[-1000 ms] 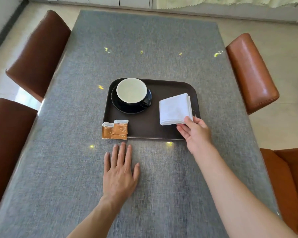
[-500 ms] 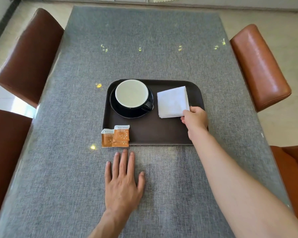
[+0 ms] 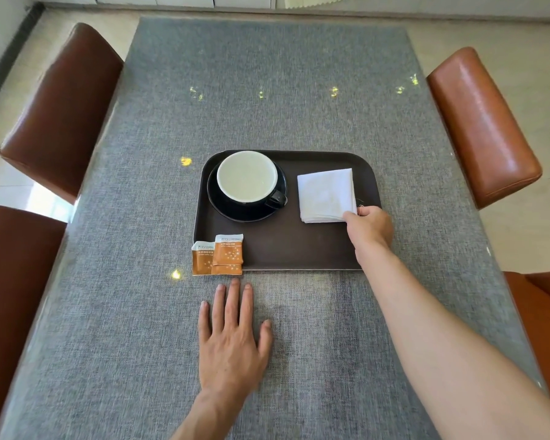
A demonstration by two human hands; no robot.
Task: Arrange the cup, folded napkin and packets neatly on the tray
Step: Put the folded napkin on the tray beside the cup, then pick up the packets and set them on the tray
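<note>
A dark brown tray [image 3: 286, 252] lies in the middle of the grey table. On its far left stands a black cup [image 3: 247, 180] with a pale inside, on a black saucer [image 3: 245, 211]. A white folded napkin [image 3: 327, 194] lies flat on the tray's far right. My right hand [image 3: 369, 226] pinches the napkin's near right corner. Orange packets [image 3: 218, 258] overlap at the tray's near left corner, partly over its rim. My left hand [image 3: 232, 339] rests flat on the table, fingers apart, just in front of the packets.
Brown leather chairs stand on both sides: two on the left [image 3: 61, 106] [image 3: 10, 296], one on the right [image 3: 480, 122], and another seat at the near right [image 3: 540, 312]. The grey table [image 3: 267, 90] stretches away beyond the tray.
My right hand has slid the napkin from the tray's near right up to its far right, beside the cup, and squared it. My left hand has stayed flat on the table.
</note>
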